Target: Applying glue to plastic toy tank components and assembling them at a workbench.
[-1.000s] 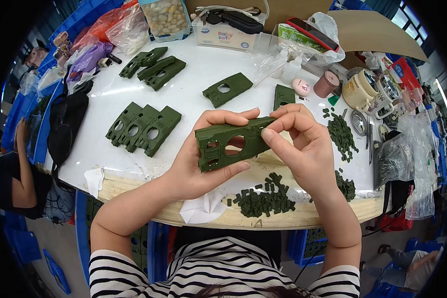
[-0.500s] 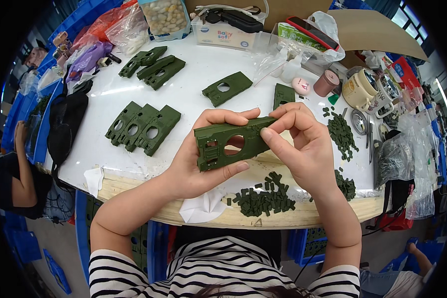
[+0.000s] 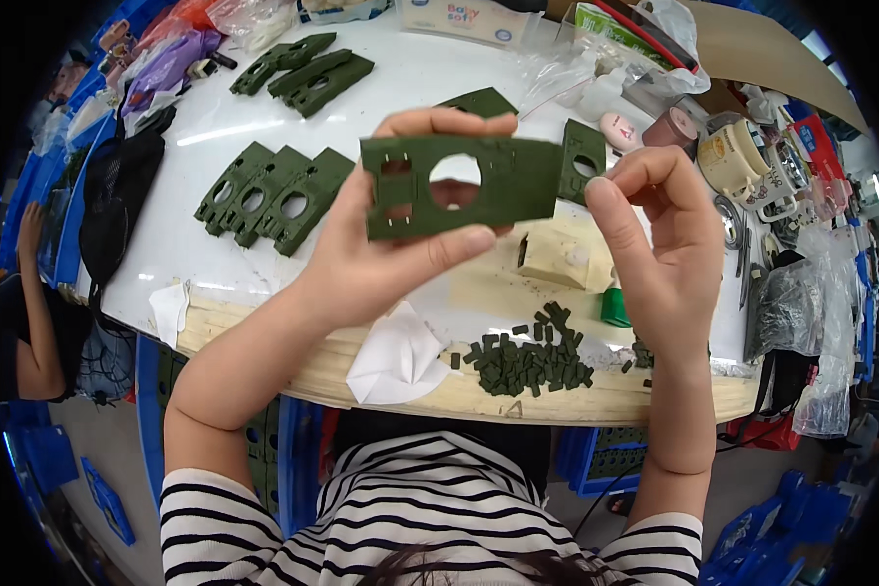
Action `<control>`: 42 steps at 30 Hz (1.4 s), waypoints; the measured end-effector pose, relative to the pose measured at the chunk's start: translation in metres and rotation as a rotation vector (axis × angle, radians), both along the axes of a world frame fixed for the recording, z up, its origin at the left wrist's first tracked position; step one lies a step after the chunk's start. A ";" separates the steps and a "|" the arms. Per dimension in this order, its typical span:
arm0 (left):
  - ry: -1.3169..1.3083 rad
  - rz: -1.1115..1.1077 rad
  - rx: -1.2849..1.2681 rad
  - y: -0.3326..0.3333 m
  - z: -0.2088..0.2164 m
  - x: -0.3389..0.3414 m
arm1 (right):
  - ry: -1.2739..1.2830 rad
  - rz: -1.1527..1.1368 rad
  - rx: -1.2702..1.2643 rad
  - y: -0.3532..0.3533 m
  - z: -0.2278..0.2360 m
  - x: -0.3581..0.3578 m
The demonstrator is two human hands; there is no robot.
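My left hand [image 3: 356,259] grips a dark green plastic model tank hull [image 3: 508,186] by its long edges, fingers above and thumb below. The part has a large round hole and two smaller openings at its left end. To the right, apart from the hull, my right hand [image 3: 669,259] is raised with thumb and index finger pinched; whatever they hold, if anything, is too small to make out. Below lies a pile of small dark green pieces [image 3: 532,361] near the table edge. A cream block [image 3: 562,256] and a green cap [image 3: 615,308] sit between the hands.
Similar hulls lie in a row of three [image 3: 278,171], in a group at upper left [image 3: 342,73], behind my left hand [image 3: 483,100] and near my right fingers [image 3: 578,142]. White paper [image 3: 396,361] rests at the front edge. Mugs [image 3: 737,156] and tweezers [image 3: 743,256] stand or lie right.
My right hand has come away from the hull's right end and moved right. The hull in my left hand has tilted to face me more squarely and shifted slightly left and up.
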State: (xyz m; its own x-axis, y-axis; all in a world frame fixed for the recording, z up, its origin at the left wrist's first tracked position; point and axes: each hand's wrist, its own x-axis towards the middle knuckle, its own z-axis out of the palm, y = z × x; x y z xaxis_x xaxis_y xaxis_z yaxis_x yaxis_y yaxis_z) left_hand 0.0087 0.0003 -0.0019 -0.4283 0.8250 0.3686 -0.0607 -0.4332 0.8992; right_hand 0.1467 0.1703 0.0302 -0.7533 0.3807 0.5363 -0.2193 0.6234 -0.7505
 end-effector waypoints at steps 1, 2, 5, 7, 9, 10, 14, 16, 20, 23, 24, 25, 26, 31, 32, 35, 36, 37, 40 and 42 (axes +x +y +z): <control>-0.006 0.034 -0.010 0.000 0.001 -0.004 | 0.007 0.052 0.028 -0.002 0.002 0.000; 0.030 0.087 -0.014 0.000 -0.002 -0.008 | -0.108 0.130 0.037 -0.005 0.004 0.001; -0.078 0.147 0.029 -0.001 0.000 -0.012 | -0.388 0.322 0.110 -0.023 0.007 0.008; -0.138 0.156 0.048 0.000 -0.001 -0.016 | -0.509 0.411 0.249 -0.029 0.000 0.009; -0.219 0.132 0.037 -0.001 0.002 -0.014 | -0.580 0.453 0.334 -0.037 -0.005 0.010; -0.258 0.117 0.002 -0.002 0.008 -0.011 | -0.581 0.464 0.369 -0.039 -0.012 0.010; -0.338 0.102 -0.041 -0.002 0.010 -0.008 | -0.637 0.516 0.378 -0.051 -0.019 0.009; -0.196 0.105 -0.001 -0.001 0.000 -0.014 | -0.606 0.534 0.361 -0.055 -0.026 0.007; -0.156 0.087 0.020 -0.001 -0.002 -0.014 | -0.602 0.521 0.356 -0.060 -0.031 0.007; -0.180 0.046 -0.003 -0.002 0.002 -0.012 | -0.643 0.532 0.353 -0.060 -0.027 0.006; -0.184 0.039 -0.014 -0.002 0.002 -0.011 | -0.632 0.551 0.340 -0.060 -0.026 0.006; -0.184 0.034 -0.021 -0.001 0.003 -0.011 | -0.621 0.569 0.326 -0.059 -0.027 0.007; -0.184 0.029 -0.029 -0.001 0.004 -0.011 | -0.611 0.588 0.312 -0.058 -0.025 0.007; -0.188 0.025 -0.038 -0.003 0.004 -0.011 | -0.553 0.626 -0.134 -0.046 0.013 0.013; -0.215 0.026 -0.025 -0.003 0.004 -0.009 | -0.471 0.590 -0.212 -0.041 0.016 0.014; -0.234 0.009 -0.013 -0.002 0.003 -0.008 | -0.221 0.398 -0.365 -0.026 0.018 0.015; -0.236 -0.027 -0.028 -0.002 0.004 -0.008 | -0.171 0.328 -0.457 -0.021 0.021 0.016; -0.237 -0.064 -0.044 -0.002 0.006 -0.008 | -0.139 0.289 -0.504 -0.014 0.020 0.017; -0.209 -0.115 -0.107 -0.002 0.007 -0.003 | -0.124 0.271 -0.536 0.002 0.020 0.015; -0.243 -0.174 -0.123 -0.004 0.006 -0.002 | -0.128 0.285 -0.561 0.005 0.020 0.012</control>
